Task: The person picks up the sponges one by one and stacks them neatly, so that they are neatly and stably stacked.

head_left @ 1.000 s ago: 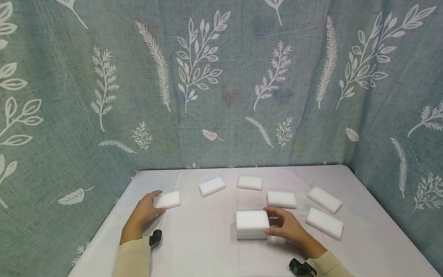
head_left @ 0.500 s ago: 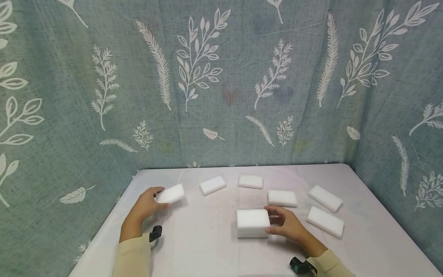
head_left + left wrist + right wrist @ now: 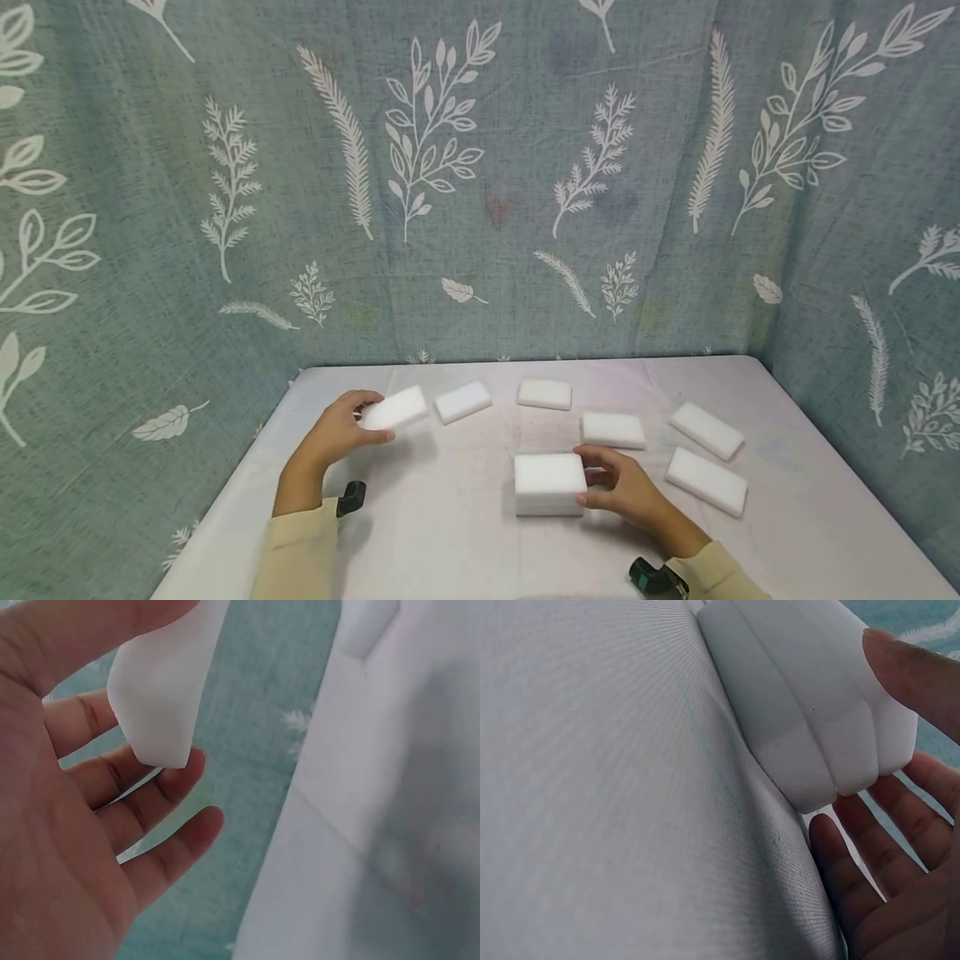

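Head view, left hand: the left hand (image 3: pixel 337 429) pinches a white block (image 3: pixel 396 408) between thumb and fingers; its shadow suggests it is lifted off the table (image 3: pixel 435 517).
Head view, right hand: the right hand (image 3: pixel 622 492) holds the right end of a stack (image 3: pixel 550 475) of white blocks that stands on the table.
Head view, loose blocks: five lie flat and apart: a far-left block (image 3: pixel 462 402), a back block (image 3: pixel 544 395), a middle block (image 3: pixel 613 430) just behind the stack, an upper-right block (image 3: pixel 707 431) and a lower-right block (image 3: pixel 707 482).
Head view, progress: the work looks partway along, with a stack built, one block in the air and five not yet gathered.
Left wrist view, grip: the white block hangs tilted between thumb and fingers; the thumb's tip is out of frame, and the little finger stands clear.
Right wrist view, stack: three layers show, edges roughly in line, so three blocks appear done.
Right wrist view, grip: the thumb presses one side, fingers curve round the end.
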Available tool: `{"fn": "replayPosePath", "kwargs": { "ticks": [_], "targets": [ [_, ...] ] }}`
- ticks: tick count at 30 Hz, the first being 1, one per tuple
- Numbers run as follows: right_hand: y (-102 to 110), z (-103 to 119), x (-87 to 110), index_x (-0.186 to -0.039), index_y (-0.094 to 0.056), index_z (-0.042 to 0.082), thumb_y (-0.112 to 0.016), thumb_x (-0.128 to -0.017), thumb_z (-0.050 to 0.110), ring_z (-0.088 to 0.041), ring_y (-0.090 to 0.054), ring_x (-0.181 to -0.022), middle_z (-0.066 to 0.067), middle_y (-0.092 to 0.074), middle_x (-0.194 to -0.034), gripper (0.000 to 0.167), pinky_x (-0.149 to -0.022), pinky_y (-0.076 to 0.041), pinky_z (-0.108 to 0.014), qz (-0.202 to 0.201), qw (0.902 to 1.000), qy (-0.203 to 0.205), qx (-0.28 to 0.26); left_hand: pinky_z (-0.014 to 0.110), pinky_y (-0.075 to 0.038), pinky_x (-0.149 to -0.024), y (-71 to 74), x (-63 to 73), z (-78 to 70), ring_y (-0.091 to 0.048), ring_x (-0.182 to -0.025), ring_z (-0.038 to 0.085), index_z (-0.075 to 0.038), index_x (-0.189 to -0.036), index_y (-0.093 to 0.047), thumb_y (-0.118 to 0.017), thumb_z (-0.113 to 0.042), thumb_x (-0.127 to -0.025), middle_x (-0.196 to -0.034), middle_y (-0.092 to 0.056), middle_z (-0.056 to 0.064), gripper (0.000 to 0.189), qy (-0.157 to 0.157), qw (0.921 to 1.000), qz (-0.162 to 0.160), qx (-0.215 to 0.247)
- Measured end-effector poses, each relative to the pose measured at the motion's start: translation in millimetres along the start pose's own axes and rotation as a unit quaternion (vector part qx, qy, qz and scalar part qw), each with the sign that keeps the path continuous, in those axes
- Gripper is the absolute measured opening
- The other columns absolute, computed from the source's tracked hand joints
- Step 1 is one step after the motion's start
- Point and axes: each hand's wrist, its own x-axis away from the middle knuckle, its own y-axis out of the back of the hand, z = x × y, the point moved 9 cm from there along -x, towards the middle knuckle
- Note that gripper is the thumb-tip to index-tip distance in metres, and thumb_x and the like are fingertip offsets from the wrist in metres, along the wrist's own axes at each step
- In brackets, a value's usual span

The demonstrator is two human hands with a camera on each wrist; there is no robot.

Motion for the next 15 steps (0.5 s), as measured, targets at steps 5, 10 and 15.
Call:
{"fn": "replayPosePath", "kwargs": {
  "ticks": [5, 10, 15],
  "targets": [
    [0.3, 1.4, 0.2, -0.132, -0.052, -0.005, -0.085, -0.074, 0.008, -0.033, -0.062, -0.102, -0.022, -0.059, -0.121, 0.068, -0.088, -0.052, -0.039, 0.000, 1.0000, 0.005, -0.004, 0.050, -0.046, -0.090, -12.6, -3.9, -17.9, -0.052, -0.111, 0.033, -0.007, -0.127, -0.059, -0.089, -0.033, -0.069, -0.128, -0.054, 0.013, 0.071, -0.030, 0.9995, 0.011, -0.006],
    [0.3, 2.7, 0.7, -0.133, -0.051, -0.006, -0.084, -0.074, 0.006, -0.034, -0.062, -0.103, -0.022, -0.058, -0.122, 0.068, -0.088, -0.052, -0.042, 0.000, 0.9999, 0.008, -0.014, 0.048, -0.046, -0.091, -27.4, -6.3, -32.6, -0.052, -0.108, 0.027, -0.010, -0.123, -0.061, -0.091, -0.034, -0.066, -0.124, -0.056, 0.008, 0.069, -0.047, 0.9984, 0.028, -0.008],
    [0.2, 1.6, 1.2, -0.133, -0.051, -0.005, -0.084, -0.075, 0.005, -0.033, -0.061, -0.103, -0.022, -0.058, -0.122, 0.068, -0.088, -0.052, -0.042, 0.002, 0.9999, 0.002, -0.015, 0.047, -0.047, -0.089, -37.6, -7.4, -43.9, -0.053, -0.105, 0.024, -0.012, -0.120, -0.063, -0.092, -0.035, -0.064, -0.119, -0.058, 0.003, 0.068, -0.045, 0.9979, 0.045, -0.011]
  ]
}}
